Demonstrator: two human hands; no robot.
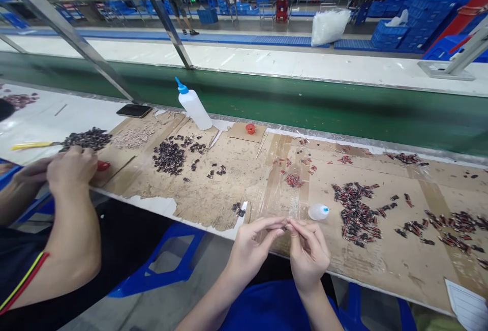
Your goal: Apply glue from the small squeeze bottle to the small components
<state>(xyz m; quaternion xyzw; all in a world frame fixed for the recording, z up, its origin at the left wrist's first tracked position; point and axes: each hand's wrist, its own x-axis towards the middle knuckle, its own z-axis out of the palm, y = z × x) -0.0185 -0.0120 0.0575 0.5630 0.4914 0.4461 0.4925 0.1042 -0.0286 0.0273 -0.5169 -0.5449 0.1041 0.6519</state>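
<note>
My left hand point(253, 244) and my right hand point(309, 252) meet fingertip to fingertip just over the near edge of the cardboard-covered bench point(213, 188). Both are closed in a pinch around a tiny dark part point(284, 228), mostly hidden by the fingers, so its kind cannot be told. Right behind my right hand lies a small white bottle point(318, 212) with a blue tip. A few dark parts point(239, 209) sit left of my left hand. To the right spreads a big pile of black-and-red parts point(356, 214), and a little heap of red pieces point(294, 180) lies beyond my hands.
A co-worker's hands point(72, 168) work at the left beside black parts point(87, 139). A tall white squeeze bottle point(195, 110), a phone point(134, 111) and a red cap point(250, 128) stand or lie toward the back. Behind runs a green conveyor belt point(305, 104). Paper point(467, 300) lies at right.
</note>
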